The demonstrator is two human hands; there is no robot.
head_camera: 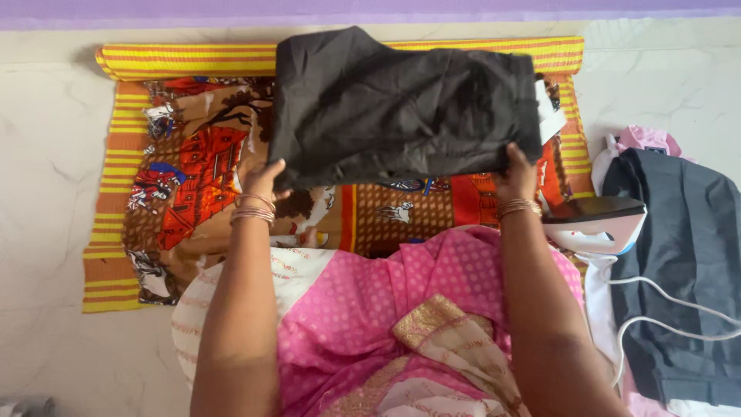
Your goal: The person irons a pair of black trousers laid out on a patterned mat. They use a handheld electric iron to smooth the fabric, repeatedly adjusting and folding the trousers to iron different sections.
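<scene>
Your left hand (265, 179) and right hand (515, 174), fingers closed, pinch the folded black cloth garment (401, 108); keep its 6 o'clock edge taut and level.

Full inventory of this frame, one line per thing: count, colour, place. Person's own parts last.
dark garment: 1, black-brown, folded, on the mat's far half, held at its near corners
patterned mat: 1, orange and yellow stripes with printed figures, spread on the floor, far edge rolled
white paper or tag: 1, white, poking out at the garment's right edge
iron: 1, white and pink body with dark soleplate, tipped up, right of the mat
cord: 1, white, runs from the iron over the pile
clothes pile: 1, dark garment over pink and white ones, far right
floor: white marble
bangles: gold-coloured, on both wrists
left hand: grips the garment's near left corner
right hand: grips its near right corner
</scene>
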